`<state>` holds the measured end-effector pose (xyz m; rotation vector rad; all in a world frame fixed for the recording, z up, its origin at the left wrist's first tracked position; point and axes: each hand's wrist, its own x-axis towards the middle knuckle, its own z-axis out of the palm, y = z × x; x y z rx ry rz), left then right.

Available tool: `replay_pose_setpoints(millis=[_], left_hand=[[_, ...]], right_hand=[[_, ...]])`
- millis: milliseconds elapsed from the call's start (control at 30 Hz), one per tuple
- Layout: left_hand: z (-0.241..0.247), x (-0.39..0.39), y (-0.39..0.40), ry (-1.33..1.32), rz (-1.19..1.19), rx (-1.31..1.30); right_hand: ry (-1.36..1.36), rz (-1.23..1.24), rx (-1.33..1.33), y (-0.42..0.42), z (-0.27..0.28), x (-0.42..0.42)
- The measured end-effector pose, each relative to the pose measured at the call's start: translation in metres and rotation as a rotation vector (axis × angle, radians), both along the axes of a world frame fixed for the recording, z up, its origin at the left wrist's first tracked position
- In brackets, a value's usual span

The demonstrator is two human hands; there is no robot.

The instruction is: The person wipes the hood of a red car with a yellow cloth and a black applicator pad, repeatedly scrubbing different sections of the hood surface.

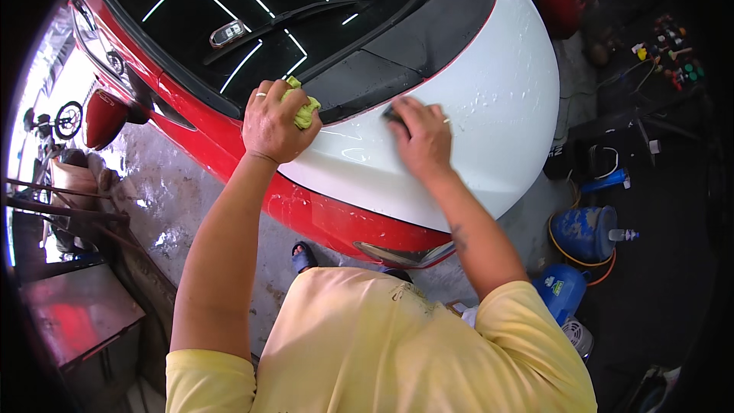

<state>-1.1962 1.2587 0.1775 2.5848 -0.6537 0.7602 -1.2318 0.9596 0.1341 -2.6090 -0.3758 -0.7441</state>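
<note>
In my left hand is a crumpled yellow-green cloth, held over the rear corner of a car's white hood. My right hand, blurred, grips a small dark block against the hood close to its rear edge; what the block is made of cannot be told. Water drops and wet streaks mark the white paint. Behind the hood run the black cowl panel and the windshield with its wiper arm. A red fender curves below the hood, towards my body.
A key fob lies on the windshield glass. The red side mirror juts out at left, above a metal-topped cabinet. At right stand a blue drum, a plastic bottle, a blue tank and an orange hose.
</note>
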Motion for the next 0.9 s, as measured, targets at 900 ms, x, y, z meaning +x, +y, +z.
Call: replay_pose_setpoints(millis=[900], left_hand=[[0.001,0.002,-0.005,0.005,0.007,0.018]], right_hand=[[0.286,-0.316,0.219,-0.145,0.006,0.034]])
